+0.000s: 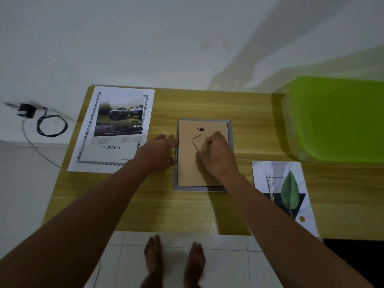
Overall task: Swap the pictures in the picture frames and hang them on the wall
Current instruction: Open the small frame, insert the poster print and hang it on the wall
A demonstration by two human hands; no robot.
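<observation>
A small grey picture frame [176, 187] lies face down in the middle of the wooden table [197, 210], its brown backing board [187, 167] up, with a black hanger near the top. My left hand [159, 153] lies flat against the frame's left edge, fingers spread. My right hand [218, 155] rests on the backing board, fingertips curled at the board's stand flap; whether it grips the flap is unclear. A car picture sits on a larger white sheet [113, 129] at the left. A leaf picture [284, 192] lies at the right, overhanging the table's front edge.
A green plastic box lid [340, 117] fills the table's back right. A white wall rises behind the table. A black charger and coiled cable [44, 121] hang at the left. White floor tiles and my bare feet [174, 260] show below the table's front edge.
</observation>
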